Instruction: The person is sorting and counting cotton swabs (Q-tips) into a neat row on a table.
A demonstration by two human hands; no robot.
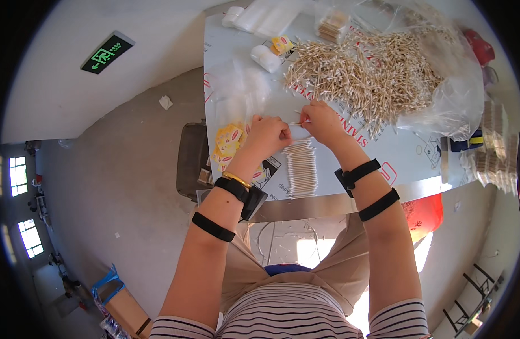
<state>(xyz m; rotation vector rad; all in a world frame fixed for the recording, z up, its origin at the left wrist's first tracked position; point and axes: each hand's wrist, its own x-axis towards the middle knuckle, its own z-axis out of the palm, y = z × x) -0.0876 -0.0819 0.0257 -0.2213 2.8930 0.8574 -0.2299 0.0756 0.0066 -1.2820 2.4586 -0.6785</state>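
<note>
A neat column of cotton swabs (pixel 302 169) lies side by side on the metal-topped table in front of me. Just beyond its far end, my right hand (pixel 323 123) pinches a cotton swab (pixel 295 124) between thumb and fingers. My left hand (pixel 269 135) is at the column's far left corner with its fingers curled together; whatever they may hold is hidden. A big loose heap of cotton swabs (pixel 367 79) spreads over the far right of the table. Yellow printed labels (pixel 229 141) are scattered beside my left wrist.
Clear plastic bags (pixel 240 87) lie at the table's left, with more at the back. A white bundle (pixel 265 58) sits near a yellow packet (pixel 281 45). A large clear bag (pixel 446 107) partly covers the heap. A dark stool (pixel 191 161) stands by the left table edge, a red bag (pixel 424 216) below the right.
</note>
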